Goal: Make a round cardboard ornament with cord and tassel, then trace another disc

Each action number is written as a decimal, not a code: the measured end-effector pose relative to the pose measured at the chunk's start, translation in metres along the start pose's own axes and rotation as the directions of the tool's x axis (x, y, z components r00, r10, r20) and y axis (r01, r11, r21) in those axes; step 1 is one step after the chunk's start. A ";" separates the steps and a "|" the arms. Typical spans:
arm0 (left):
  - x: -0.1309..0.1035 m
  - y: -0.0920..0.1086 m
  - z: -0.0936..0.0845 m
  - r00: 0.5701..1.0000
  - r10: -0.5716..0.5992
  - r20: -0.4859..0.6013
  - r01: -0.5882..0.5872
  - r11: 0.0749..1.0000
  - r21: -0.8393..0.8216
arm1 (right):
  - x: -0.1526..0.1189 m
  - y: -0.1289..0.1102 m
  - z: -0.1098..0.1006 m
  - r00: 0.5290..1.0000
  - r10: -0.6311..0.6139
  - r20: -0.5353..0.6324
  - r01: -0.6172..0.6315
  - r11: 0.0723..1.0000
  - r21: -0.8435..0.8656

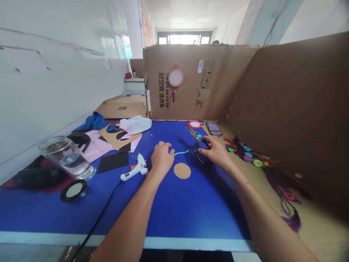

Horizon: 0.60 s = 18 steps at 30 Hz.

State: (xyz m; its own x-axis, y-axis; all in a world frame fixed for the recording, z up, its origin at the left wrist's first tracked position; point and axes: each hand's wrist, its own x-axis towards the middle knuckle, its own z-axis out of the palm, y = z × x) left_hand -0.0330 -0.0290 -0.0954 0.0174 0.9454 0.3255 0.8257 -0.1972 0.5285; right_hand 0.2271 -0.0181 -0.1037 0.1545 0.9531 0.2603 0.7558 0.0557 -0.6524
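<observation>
My left hand [161, 157] is closed low over the blue tabletop, its fingers curled. A thin pale-green cord [181, 152] runs from its thumb side to the right, one end within or under the fingers. In my right hand [216, 150] is a pair of scissors [194, 134], with the blades pointing up and to the left and fingers at the dark handles. A dark curved thing [198, 155] shows just below the scissors; I cannot make out what it is. A round brown cardboard disc [182, 170] lies flat between my forearms.
A white glue gun [137, 168] with a black cable lies left. Beyond it are black card [113, 162], cut cardboard [116, 138], a glass of water [72, 160] and its lid [74, 190]. A phone [214, 128] and colourful trinkets [248, 156] lie right. Cardboard walls [188, 98] stand behind.
</observation>
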 end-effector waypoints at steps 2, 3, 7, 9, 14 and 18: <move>-0.007 0.005 0.009 0.998 0.022 0.065 -0.032 0.986 0.166 | 0.002 0.006 0.001 0.999 0.031 0.026 -0.028 0.997 -0.077; -0.009 0.007 0.013 0.995 0.024 0.093 -0.044 0.974 0.223 | 0.003 0.007 0.002 0.999 0.036 0.037 -0.032 0.994 -0.108; -0.011 0.011 0.021 0.984 0.030 0.174 -0.089 0.935 0.342 | 0.002 0.008 0.005 0.995 0.030 0.091 -0.016 0.988 -0.152; -0.008 0.008 0.019 0.986 0.021 0.163 -0.078 0.931 0.356 | 0.000 0.006 0.007 0.993 0.019 0.116 -0.002 0.989 -0.145; 0.003 -0.005 -0.002 0.990 -0.126 -0.055 0.133 0.979 0.152 | -0.007 -0.002 0.012 0.987 0.027 0.159 0.010 0.974 -0.227; 0.009 0.008 -0.008 0.982 -0.135 -0.130 0.115 0.981 -0.154 | -0.015 -0.015 0.020 0.977 0.031 0.210 0.023 0.967 -0.253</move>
State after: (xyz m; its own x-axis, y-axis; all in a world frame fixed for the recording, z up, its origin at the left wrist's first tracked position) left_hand -0.0308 -0.0242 -0.0824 -0.1677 0.9215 0.3502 0.7256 -0.1251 0.6767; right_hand 0.2012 -0.0272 -0.1123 0.0411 0.9955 0.0849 0.8954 0.0010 -0.4452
